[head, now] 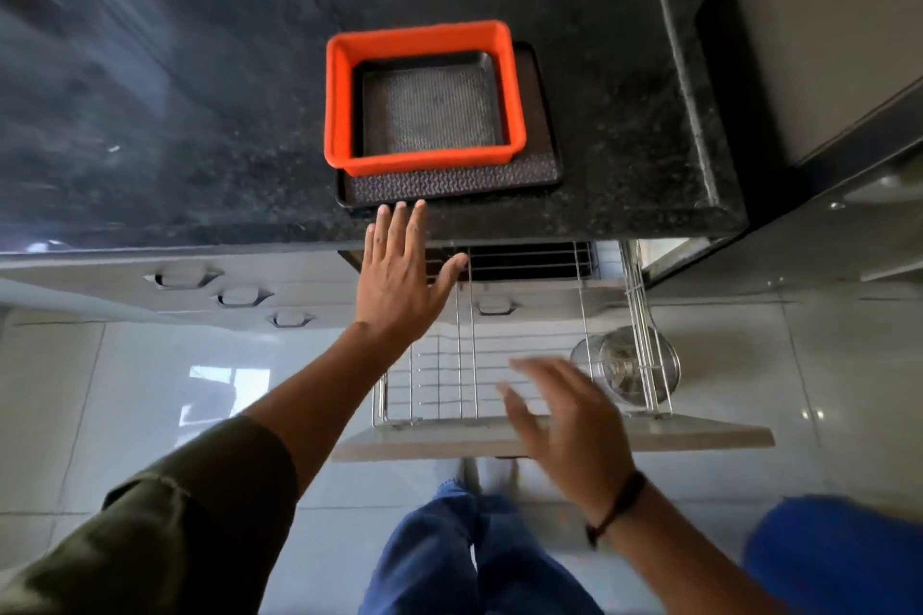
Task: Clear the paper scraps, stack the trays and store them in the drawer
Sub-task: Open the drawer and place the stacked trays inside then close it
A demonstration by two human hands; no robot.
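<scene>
Head view shows us a speckled black granite counter [200, 115] carrying three nested trays: a wide dark tray [449, 180] with an embossed chevron pattern at the bottom, an orange plastic tray [339, 115] with raised walls on it, and a small dark ribbed tray [429, 110] inside that. We read no writing anywhere. Our left hand [399, 275] is spread flat, fingertips at the bottom tray's near edge, holding nothing. Our blurred right hand [564, 425] hangs loose and empty over the pulled-out wire drawer [449, 365], where a steel strainer [629, 365] lies.
</scene>
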